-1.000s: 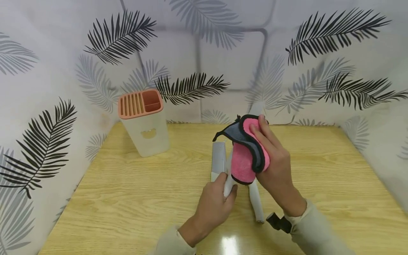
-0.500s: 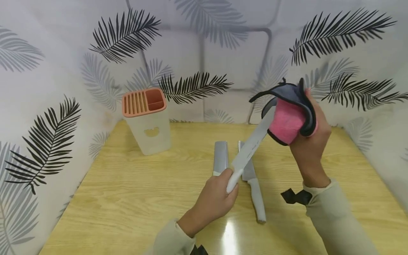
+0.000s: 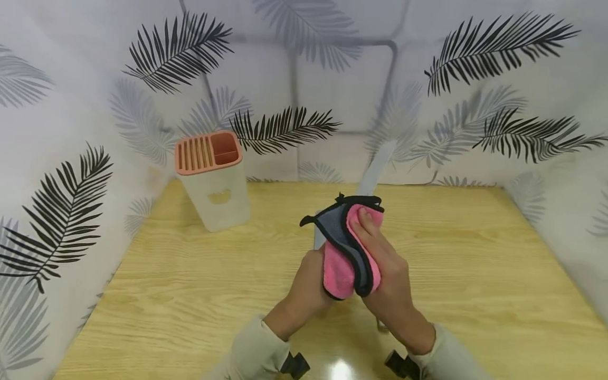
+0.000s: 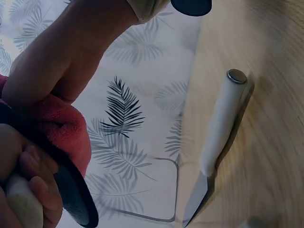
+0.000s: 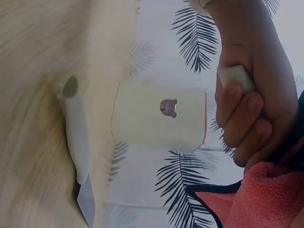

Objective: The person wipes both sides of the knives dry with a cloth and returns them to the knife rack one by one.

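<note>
My left hand grips the white handle of a kitchen knife. The blade points up and away, its far end showing above a pink and grey cloth with black edging. My right hand holds that cloth folded round the lower blade, right up against my left hand. Curled left fingers surround the handle in the right wrist view. A second white-handled knife lies on the table beneath the hands, mostly hidden from the head view. Behind my left hand, a sliver of another broad blade shows.
At the table's back left stands a cream knife holder with an orange slotted top. The wooden table ends at a feather-patterned backdrop.
The cloth slid out along the blade to its tip, up and right, then came back down to the handle. My left hand kept its grip on the knife.
</note>
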A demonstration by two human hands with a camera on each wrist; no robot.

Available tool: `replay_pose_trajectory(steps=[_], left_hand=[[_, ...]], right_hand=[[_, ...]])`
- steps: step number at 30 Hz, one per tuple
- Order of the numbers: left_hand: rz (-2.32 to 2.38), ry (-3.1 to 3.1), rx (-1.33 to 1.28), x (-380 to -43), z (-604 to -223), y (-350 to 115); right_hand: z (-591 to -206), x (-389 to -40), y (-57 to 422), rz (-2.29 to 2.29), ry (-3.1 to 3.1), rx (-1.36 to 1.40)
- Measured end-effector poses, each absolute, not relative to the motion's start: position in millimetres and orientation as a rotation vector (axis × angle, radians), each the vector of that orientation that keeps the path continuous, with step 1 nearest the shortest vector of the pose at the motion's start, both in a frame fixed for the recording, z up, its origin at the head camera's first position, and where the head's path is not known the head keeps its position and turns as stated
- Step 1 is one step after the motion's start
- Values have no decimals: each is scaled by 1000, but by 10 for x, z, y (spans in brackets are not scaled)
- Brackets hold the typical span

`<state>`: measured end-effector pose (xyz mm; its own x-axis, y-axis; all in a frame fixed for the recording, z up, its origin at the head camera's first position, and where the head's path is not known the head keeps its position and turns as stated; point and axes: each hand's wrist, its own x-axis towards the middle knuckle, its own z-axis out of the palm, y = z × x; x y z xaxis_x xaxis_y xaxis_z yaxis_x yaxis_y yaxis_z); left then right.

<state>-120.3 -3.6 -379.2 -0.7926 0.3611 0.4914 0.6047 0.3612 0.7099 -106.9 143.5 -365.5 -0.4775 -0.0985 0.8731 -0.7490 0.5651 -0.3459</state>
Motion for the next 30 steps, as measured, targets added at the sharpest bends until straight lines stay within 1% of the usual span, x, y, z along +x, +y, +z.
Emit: replay_pose_trajectory(steps=[3, 11, 18, 26, 30], left_hand=[[-1312, -2435, -879, -1199, -3747, -49], [-1226, -2422, -892, -1136, -3659, -32], [-1249, -2489, -851, -1086, -3663, 3], [-1313, -2461, -920, -1084, -3704, -3], [-1444, -2480, -937, -1090, -3718, -13]], right_hand=[[-3676, -1079, 1443, 947, -1900, 667], [-3491, -1165, 1549, 924, -1846, 650], [-3344, -1306, 1734, 953, -1841, 573], [-3129, -1501, 1973, 958, -1856, 481], [-3010, -1647, 2124, 1013, -1897, 364]])
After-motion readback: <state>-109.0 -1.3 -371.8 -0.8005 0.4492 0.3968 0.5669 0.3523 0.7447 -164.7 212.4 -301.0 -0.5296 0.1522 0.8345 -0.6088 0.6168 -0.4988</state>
